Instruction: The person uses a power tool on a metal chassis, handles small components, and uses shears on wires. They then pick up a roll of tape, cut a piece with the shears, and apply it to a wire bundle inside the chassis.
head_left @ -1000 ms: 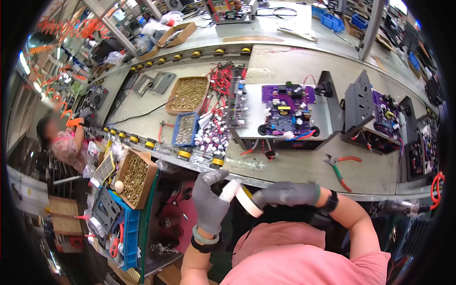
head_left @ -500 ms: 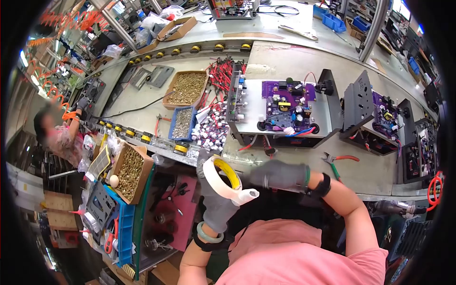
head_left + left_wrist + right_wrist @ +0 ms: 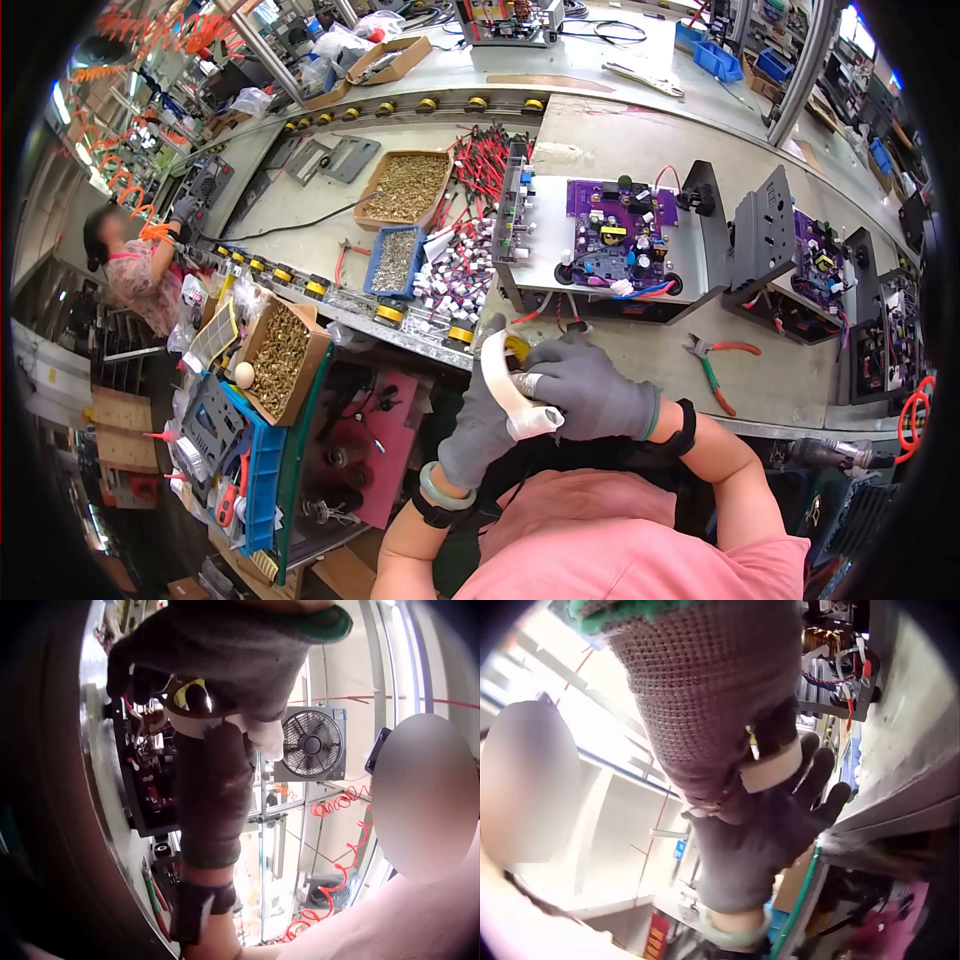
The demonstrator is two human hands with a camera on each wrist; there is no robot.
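Observation:
Both hands wear grey gloves and meet in front of the person at the bench's near edge. The left hand (image 3: 478,425) holds a roll of white tape (image 3: 497,375) with a yellow inner core. In the right wrist view, several left fingers (image 3: 826,796) stick out past the roll. My right hand (image 3: 590,385) lies against the roll's right side, its fingers bent and gripping at the tape. A loose, curled tape end (image 3: 535,423) points toward the person. In the left wrist view, the right hand (image 3: 214,787) comes up to the roll below the left hand (image 3: 232,656).
Pliers (image 3: 712,370) lie on the bench right of the hands. Beyond stands an open chassis with a purple circuit board (image 3: 622,235). White connectors (image 3: 455,275), a blue bin (image 3: 396,262) of small metal parts and a box of brass-coloured parts (image 3: 405,190) are left of it.
The roll has turned in the left hand and shifted right, its tape end now curled toward the person. My right hand has moved in from the side and closed on the tape.

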